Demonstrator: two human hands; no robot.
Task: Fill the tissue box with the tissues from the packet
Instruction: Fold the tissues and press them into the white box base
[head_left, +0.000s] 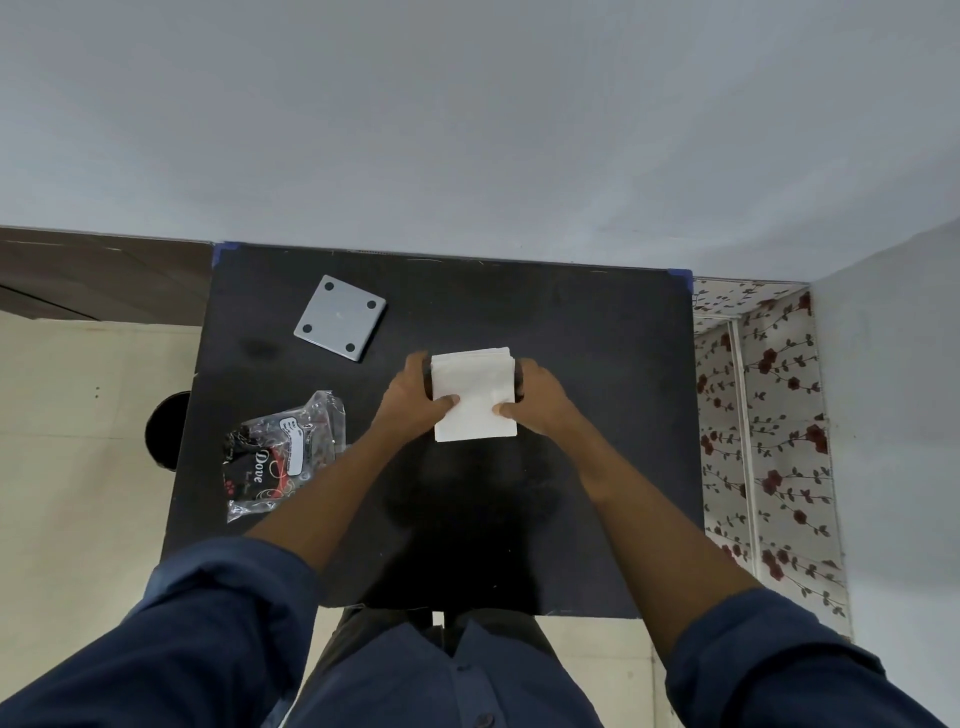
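Both hands meet over the middle of the black square desk (597, 415), clamped on the two sides of a white square stack of paper tissues (474, 395). The left hand (415, 400) has its thumb laid across the top sheet and its fingers curled down the stack's left edge; the right hand (535, 402) mirrors it on the right edge. That two-sided hold looks meant to keep the loose sheets squared and pressed together so they go in as one block.

Dark slivers show just outside the stack near both sets of knuckles. These are probably the walls of the dark tissue box (427, 375) lying beneath the stack, though the tissues and hands cover nearly all of it, so I cannot tell how far the stack has sunk in. My judgement is that the tissues are being seated into the box.

Left of the stack and nearer the person lies the crumpled clear plastic packet with black and red print (283, 454), flat and apparently emptied, set aside out of the way. Beyond the stack and to its left rests a grey square plate with four dark round feet (340, 318), likely the box's base turned up, well apart from the hands and waiting to close the box.
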